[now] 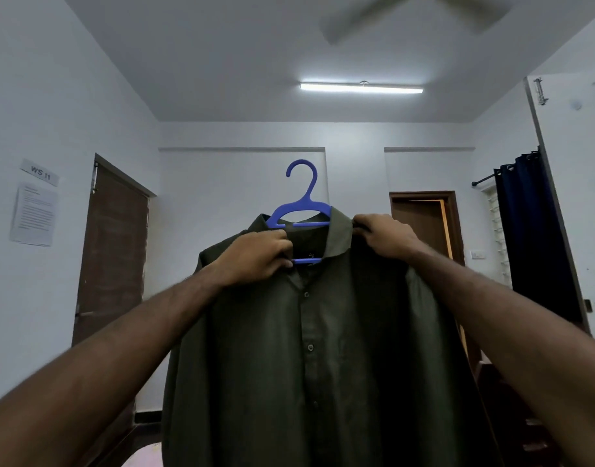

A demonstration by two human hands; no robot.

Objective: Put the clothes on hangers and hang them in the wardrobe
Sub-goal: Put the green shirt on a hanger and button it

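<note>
While the left hand (255, 256) grips the blue hanger (301, 210) and shirt front at the neck to hold both up, the right hand (385, 235) pinches the dark green shirt (309, 348) collar, apparently seating its shoulder; the shirt hangs mid-scene, near the person.

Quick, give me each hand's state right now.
Left hand: grips the blue hanger and the dark green shirt at the collar.
Right hand: pinches the shirt's collar.
</note>
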